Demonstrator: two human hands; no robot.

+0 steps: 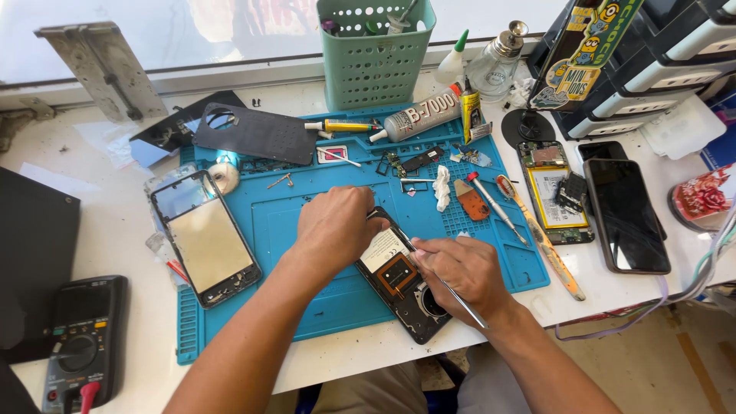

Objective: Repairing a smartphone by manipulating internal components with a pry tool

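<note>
An opened black phone body (399, 280) lies tilted on the blue work mat (322, 307), its copper coil and white label showing. My left hand (335, 228) rests curled on the phone's upper end, pressing it down. My right hand (458, 273) grips thin metal tweezers (463, 303), whose tips touch the phone near the coil. The tweezers' rear end sticks out past my wrist.
A phone frame with screen (205, 238) lies left on the mat, a black back cover (257, 134) above it. A green basket (376, 54), glue tubes (418, 116), screwdrivers (494, 205), another opened phone (553, 192), a dark phone (627, 215) and a multimeter (83, 341) surround the mat.
</note>
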